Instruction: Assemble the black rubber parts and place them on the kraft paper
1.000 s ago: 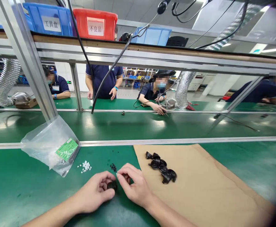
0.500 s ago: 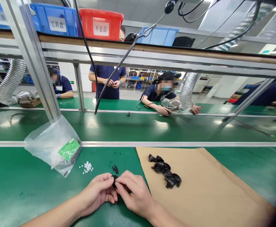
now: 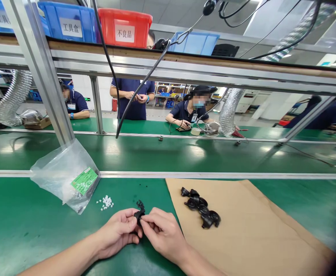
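Note:
A small rounded black plastic part (image 3: 138, 217) is held between the thumb and fingers of my left hand (image 3: 114, 234). My right hand (image 3: 165, 238) is closed in a pinch against the right side of that part; whatever sits between its fingertips is too small to make out. Just beyond the held part lies a little pile of tiny black pieces (image 3: 140, 204). Small white pieces (image 3: 107, 202) are scattered to the left of it. Several similar black plastic parts (image 3: 204, 210) lie clustered on a brown paper sheet (image 3: 248, 234) to the right.
A clear plastic bag with a green label (image 3: 84, 181) lies at the left, by a metal post (image 3: 43, 73). A white rail (image 3: 145, 174) divides the green bench from the belt behind. Cables (image 3: 142, 88) hang overhead. Co-workers sit and stand across the line.
The black part has turned and tilted in my left hand, showing more of its side. My right hand stays pinched against it. Across the line, a seated co-worker has drawn their hands in.

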`<state>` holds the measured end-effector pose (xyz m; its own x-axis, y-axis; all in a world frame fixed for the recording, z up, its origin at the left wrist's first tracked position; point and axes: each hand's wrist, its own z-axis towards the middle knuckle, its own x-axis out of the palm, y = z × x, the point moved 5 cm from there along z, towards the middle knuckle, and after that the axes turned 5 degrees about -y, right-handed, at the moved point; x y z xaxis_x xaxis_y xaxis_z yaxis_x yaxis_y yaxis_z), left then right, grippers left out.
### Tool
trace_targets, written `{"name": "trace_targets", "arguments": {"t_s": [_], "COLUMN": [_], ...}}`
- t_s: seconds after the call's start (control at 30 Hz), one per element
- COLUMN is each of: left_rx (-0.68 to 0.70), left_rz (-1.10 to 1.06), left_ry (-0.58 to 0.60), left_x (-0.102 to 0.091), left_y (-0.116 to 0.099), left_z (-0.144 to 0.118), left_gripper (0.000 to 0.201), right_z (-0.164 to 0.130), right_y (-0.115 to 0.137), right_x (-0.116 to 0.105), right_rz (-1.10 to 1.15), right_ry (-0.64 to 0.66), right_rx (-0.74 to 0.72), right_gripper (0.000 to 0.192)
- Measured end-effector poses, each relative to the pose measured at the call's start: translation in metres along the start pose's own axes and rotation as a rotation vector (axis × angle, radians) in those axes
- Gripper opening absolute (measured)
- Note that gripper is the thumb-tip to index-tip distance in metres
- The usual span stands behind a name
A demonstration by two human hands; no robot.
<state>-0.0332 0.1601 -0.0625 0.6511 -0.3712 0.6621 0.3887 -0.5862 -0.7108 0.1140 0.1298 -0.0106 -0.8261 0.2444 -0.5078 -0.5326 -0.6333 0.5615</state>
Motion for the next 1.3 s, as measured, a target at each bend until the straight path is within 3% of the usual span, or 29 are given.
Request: {"name": "trace_targets", "arguments": {"t_s": [0.6,0.77,0.83,0.93,1.03,1.17,1.23,1.3], "left_rx": [0.029,0.052,0.057,0.048,0.049,0.152,0.243,0.318], "left_rz": [0.041,0.060,0.070,0.090,0.111,0.184,0.310,0.482], "left_ry": [-0.008,-0.008,0.000,0.024,0.013,-0.100,-0.156,-0.219], "left_x": [-0.002,-0.004,-0.003,-0.002,-0.001,-0.004,-0.003,-0.002], "left_y": [0.003,-0.001,-0.003,-0.004,-0.004,-0.006,-0.008,-0.010], "left_z": [0.000,0.001,0.001,0.001,0.002,0.003,0.000,-0.003], "left_gripper": [0.036,0.032,0.030,0.032,0.034,0.043,0.050,0.043], "right_z": [-0.001,-0.002,-0.002,-0.002,-0.002,-0.003,-0.005,-0.007], "right_y": [-0.001,0.001,-0.001,-0.007,-0.010,-0.020,-0.025,-0.027], "right_x": [0.004,0.002,-0.003,-0.004,-0.001,0.001,0.003,0.005], "right_rz": [-0.012,-0.087,-0.058,0.032,0.078,0.051,0.046,0.042], "right_ry": [0.026,0.008,-0.022,0.014,0.077,0.046,0.031,0.040], "right_rx": [0.031,-0.049,0.002,0.143,0.212,0.311,0.366,0.401], "right_gripper": [0.026,0.024,0.013,0.024,0.023,0.015,0.012,0.011]}}
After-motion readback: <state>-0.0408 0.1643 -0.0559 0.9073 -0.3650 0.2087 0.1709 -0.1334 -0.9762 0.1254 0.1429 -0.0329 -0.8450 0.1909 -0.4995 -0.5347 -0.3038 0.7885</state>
